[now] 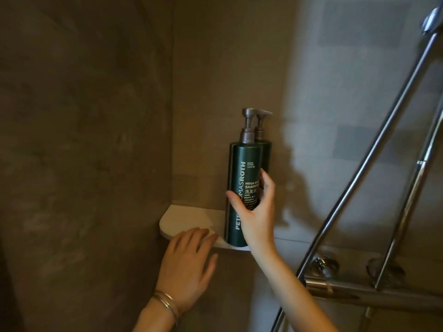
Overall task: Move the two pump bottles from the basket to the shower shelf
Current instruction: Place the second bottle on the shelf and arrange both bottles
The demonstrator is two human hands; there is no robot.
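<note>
Two dark green pump bottles stand upright on the white corner shelf (178,218) in the shower. The front bottle (239,168) carries white lettering and a grey pump. The second bottle (265,149) stands right behind it, mostly hidden, with only its pump and right edge showing. My right hand (255,212) wraps around the lower half of the front bottle, thumb on the label side. My left hand (189,262) rests open against the shelf's front edge, fingers spread, holding nothing. The basket is out of view.
Brown tiled walls meet in a corner behind the shelf. At the right, chrome shower rails (374,149) slant upward, with a mixer bar (354,288) and two wall fittings below them. Bangles circle my left wrist.
</note>
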